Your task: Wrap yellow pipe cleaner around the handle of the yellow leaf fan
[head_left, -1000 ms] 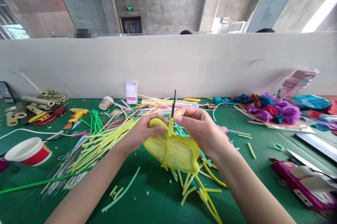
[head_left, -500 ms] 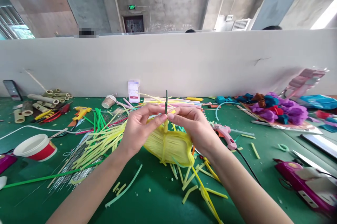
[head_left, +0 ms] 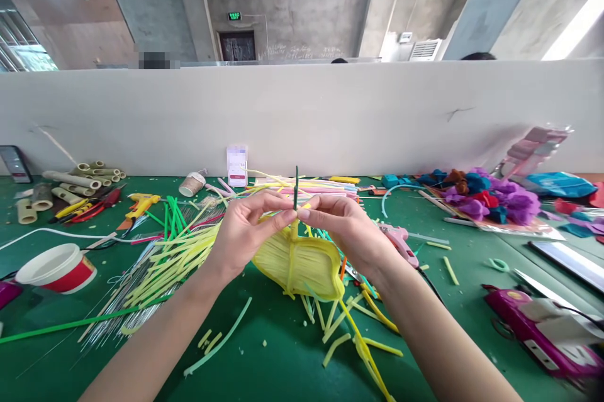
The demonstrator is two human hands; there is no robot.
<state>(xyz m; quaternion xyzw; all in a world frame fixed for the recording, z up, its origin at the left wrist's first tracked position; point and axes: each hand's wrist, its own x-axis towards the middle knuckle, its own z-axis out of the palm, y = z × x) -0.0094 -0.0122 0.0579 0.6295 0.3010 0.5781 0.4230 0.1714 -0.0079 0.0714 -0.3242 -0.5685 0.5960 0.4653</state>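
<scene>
A yellow leaf-shaped piece (head_left: 302, 267) made of pipe cleaners hangs above the green table (head_left: 283, 364), with a dark green stem (head_left: 296, 187) sticking up from its top. My left hand (head_left: 245, 232) pinches the stem's base from the left with thumb and fingers closed. My right hand (head_left: 344, 229) pinches the same spot from the right, fingertips almost meeting the left ones. Under and behind the piece lies a heap of yellow and green pipe cleaners (head_left: 174, 257).
A red and white cup (head_left: 56, 268) stands at the left. A yellow glue gun (head_left: 139, 202) and cardboard tubes (head_left: 75, 178) lie behind it. A pink glue gun (head_left: 399, 240) lies right of my hands, purple fuzzy flowers (head_left: 500, 197) at back right. A white partition (head_left: 302, 112) bounds the table.
Both hands have moved up from the leaf's top edge to pinch the stem's base. The leaf has swung slightly left and lower.
</scene>
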